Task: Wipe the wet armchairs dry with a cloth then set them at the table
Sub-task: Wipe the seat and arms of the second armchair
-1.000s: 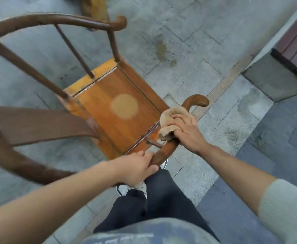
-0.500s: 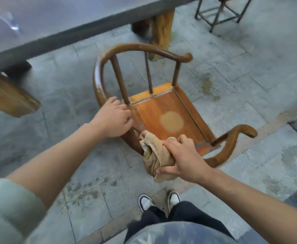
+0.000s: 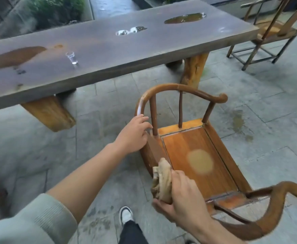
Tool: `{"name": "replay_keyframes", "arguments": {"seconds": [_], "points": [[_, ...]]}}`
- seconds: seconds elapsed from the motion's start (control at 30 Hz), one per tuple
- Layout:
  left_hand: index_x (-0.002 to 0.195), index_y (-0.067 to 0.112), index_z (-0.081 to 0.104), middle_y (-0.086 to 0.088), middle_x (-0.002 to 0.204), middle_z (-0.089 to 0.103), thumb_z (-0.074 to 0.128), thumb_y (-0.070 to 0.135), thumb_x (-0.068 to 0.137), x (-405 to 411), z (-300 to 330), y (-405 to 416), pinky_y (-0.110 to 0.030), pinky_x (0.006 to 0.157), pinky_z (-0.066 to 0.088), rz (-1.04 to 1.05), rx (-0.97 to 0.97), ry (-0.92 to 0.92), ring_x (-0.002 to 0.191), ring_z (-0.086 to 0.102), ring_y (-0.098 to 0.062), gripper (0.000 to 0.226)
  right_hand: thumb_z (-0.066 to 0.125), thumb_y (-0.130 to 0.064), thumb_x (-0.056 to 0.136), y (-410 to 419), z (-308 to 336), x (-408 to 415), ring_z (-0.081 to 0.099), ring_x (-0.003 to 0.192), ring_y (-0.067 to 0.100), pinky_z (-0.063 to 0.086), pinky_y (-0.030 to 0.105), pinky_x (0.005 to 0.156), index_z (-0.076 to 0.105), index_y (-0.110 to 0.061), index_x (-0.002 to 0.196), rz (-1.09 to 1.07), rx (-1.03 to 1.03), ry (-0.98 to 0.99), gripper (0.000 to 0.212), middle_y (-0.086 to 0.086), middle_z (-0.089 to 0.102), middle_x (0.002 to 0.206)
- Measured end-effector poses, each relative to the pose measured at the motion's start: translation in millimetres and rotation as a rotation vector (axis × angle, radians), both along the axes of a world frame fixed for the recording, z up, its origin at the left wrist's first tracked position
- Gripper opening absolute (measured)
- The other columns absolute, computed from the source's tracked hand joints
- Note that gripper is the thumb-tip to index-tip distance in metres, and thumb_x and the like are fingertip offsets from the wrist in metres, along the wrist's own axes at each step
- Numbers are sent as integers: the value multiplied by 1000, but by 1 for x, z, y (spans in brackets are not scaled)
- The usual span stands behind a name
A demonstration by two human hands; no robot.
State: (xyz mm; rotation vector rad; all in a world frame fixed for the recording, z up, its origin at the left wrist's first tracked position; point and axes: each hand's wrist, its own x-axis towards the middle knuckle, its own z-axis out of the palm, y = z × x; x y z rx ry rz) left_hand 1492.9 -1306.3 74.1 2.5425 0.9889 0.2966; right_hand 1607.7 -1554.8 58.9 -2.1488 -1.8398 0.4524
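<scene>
A small glass [image 3: 72,57] stands on the wet bench [image 3: 144,50]. Nearer, the left hand [image 3: 132,134] grasps the armchair [image 3: 197,155] at its curved rail. The right hand [image 3: 181,196] clutches a bunched cloth [image 3: 162,180] against the chair's back.

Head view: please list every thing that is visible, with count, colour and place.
armchair: one, brown, orange seat, near the hands
second chair: one, brown, far right past the table end
table: one, grey-brown, puddles on top, behind the armchair
glass: one, clear, on the table
cloth: one, beige, at the backrest
plants: green, top left
shoe: one, white and black, bottom centre
left hand: holds the armchair rail
right hand: grips the cloth
</scene>
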Motion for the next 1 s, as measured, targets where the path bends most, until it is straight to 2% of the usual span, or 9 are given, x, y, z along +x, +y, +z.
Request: {"name": "replay_keyframes", "arguments": {"seconds": [0.1, 0.23, 0.33, 0.43, 0.53, 0.63, 0.73, 0.87, 1.0], "points": [[121, 17, 68, -10, 150, 47, 61, 17, 92, 6, 4, 74, -35, 120, 20, -30, -30, 29, 145, 32, -28, 30, 69, -68, 70, 77, 6, -34, 54, 99, 27, 50, 40, 78, 46, -11, 136, -154, 133, -105, 90, 5, 53, 119], [112, 21, 74, -4, 133, 62, 64, 18, 93, 15, 3, 167, -27, 105, 35, -150, -96, 2, 124, 56, -24, 21, 68, -66, 78, 223, 21, -50, 53, 115, 34, 46, 46, 90, 43, -11, 133, -425, -26, -96, 82, 10, 53, 125], [116, 14, 72, -13, 124, 63, 56, -5, 84, 35, -1, 221, -29, 97, 40, -306, -146, 74, 114, 59, -32, 41, 69, -58, 81, 307, 26, -39, 52, 121, 39, 46, 47, 95, 41, -11, 135, -634, -107, 88, 77, 13, 51, 129], [125, 11, 67, -17, 127, 58, 47, -13, 77, 56, -8, 263, -35, 101, 42, -421, -174, 140, 117, 56, -34, 57, 66, -55, 82, 359, 21, -22, 56, 117, 39, 48, 44, 89, 45, -9, 133, -790, -143, 224, 72, 13, 54, 129], [121, 11, 70, -18, 129, 58, 43, -12, 85, 87, -21, 300, -37, 103, 41, -522, -238, 133, 119, 54, -33, 50, 70, -56, 79, 392, 16, 5, 64, 105, 33, 49, 36, 77, 64, -13, 114, -958, -140, 586, 55, 8, 68, 113], [114, 13, 72, -15, 126, 61, 46, -2, 93, 123, -36, 320, -23, 98, 38, -532, -310, 105, 119, 56, -30, 37, 71, -56, 76, 410, 8, 25, 68, 100, 31, 51, 37, 78, 72, -12, 106, -1103, -93, 882, 53, 10, 73, 105], [123, 22, 65, -8, 124, 66, 54, 15, 93, 175, -55, 347, -27, 98, 42, -459, -459, 176, 116, 59, -25, 32, 64, -63, 65, 441, -9, 42, 65, 90, 27, 46, 34, 68, 68, -15, 100, -1183, -111, 774, 61, 3, 68, 98], [117, 21, 67, -9, 117, 71, 61, 17, 93, 234, -68, 372, -37, 100, 47, -421, -551, 213, 114, 63, -26, 24, 63, -63, 78, 486, -19, 66, 45, 128, 34, 46, 44, 94, 47, -14, 134, -1262, -169, 375, 76, 8, 45, 135], [124, 20, 63, -8, 119, 68, 66, 36, 91, 300, -79, 393, -27, 82, 44, -424, -459, 360, 114, 61, -28, 37, 63, -57, 88, 524, -28, 119, 40, 133, 37, 41, 44, 102, 38, -10, 142, -1441, -139, 507, 76, 11, 38, 143]]}}
